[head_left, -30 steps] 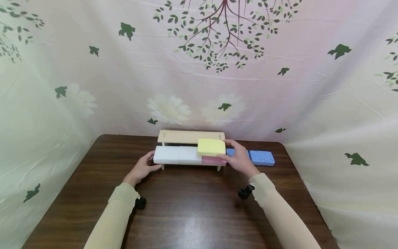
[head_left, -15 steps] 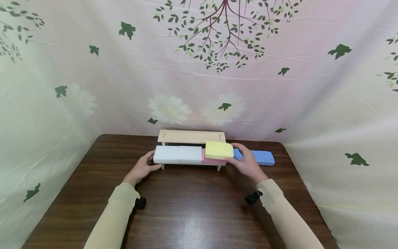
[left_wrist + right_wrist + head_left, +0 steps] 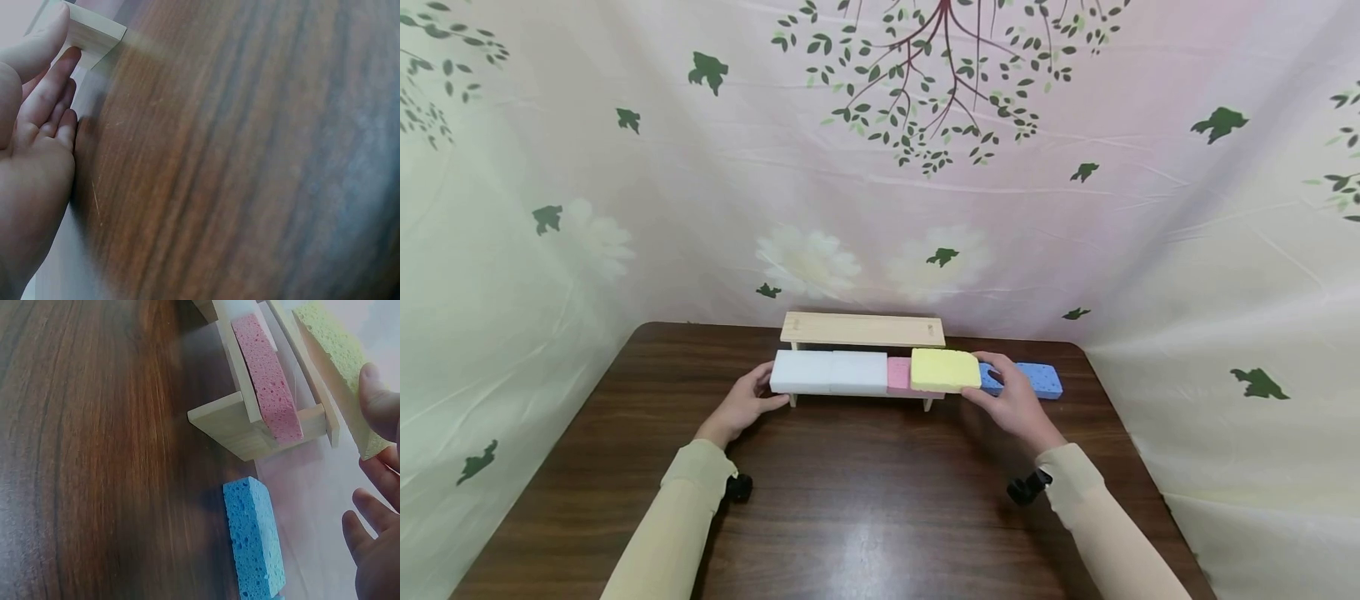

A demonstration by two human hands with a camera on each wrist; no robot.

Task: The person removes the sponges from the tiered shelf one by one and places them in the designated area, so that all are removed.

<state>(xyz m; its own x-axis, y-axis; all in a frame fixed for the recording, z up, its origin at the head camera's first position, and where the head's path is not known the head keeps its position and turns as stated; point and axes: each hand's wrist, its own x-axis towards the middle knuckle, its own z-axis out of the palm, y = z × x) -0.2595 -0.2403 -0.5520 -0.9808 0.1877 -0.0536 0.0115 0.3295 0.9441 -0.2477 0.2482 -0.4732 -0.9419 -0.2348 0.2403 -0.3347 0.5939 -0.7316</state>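
Note:
My right hand (image 3: 1011, 402) pinches a yellow sponge (image 3: 946, 370) by its right end. In the right wrist view this sponge (image 3: 337, 369) is raised over a two-tier wooden rack, tilted, with a thumb on its near face. A pink sponge (image 3: 269, 378) lies on the rack's lower board; the yellow one partly covers it in the head view. Two white sponges (image 3: 829, 372) fill the left of that board. My left hand (image 3: 745, 408) holds the left end of the rack (image 3: 97, 28), thumb in front and fingers behind. Most of its contact is hidden.
Blue sponges (image 3: 1040, 380) lie on the dark wood table (image 3: 865, 492) to the right of the rack, partly behind my right hand. The rack's upper board (image 3: 863, 328) bears nothing. A patterned cloth (image 3: 865, 200) hangs behind and around the table.
My right hand has moved to the right with the yellow sponge, exposing some of the pink sponge and covering more of the blue ones. The left hand has stayed at the rack's end.

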